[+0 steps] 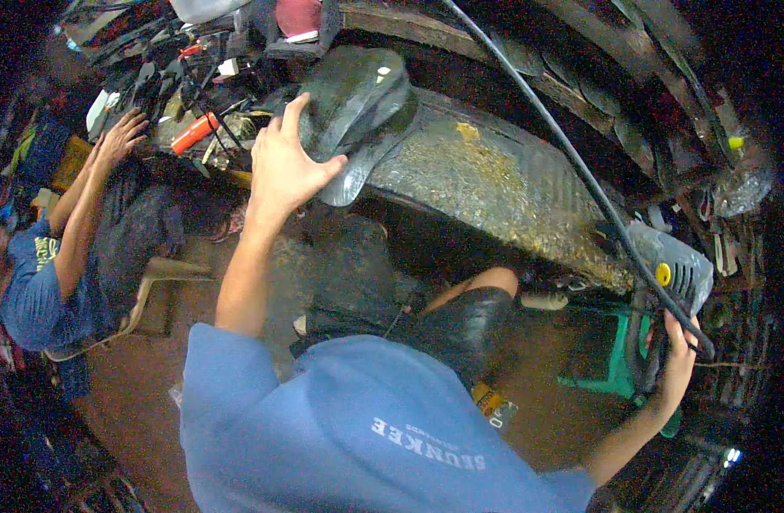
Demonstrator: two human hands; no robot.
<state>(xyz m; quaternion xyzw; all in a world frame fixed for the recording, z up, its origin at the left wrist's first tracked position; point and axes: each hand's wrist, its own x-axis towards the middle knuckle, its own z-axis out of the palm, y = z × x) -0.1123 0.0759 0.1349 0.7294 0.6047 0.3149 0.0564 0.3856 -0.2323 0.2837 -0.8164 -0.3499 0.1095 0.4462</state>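
While the left hand [285, 167] spread its fingers against the dark glossy piece [356, 90] on the bench [477, 167], whether the right hand [678, 342] gripped the grey tool [693, 261] couldn't be told. The piece seemed stiff, slippery, best held by its edges.

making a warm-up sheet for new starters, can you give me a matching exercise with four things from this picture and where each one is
Things
1. dark, glossy, rounded piece
2. bright orange cylinder
3. long, thin black cable
4. green plastic object with straight edges

Places
A. slants from the top edge down to the right hand
B. low on the right, below the grey vented housing
C. at the spread fingers and thumb of the left hand
D. among the clutter at the upper left

Right pairs: 1-C, 2-D, 3-A, 4-B
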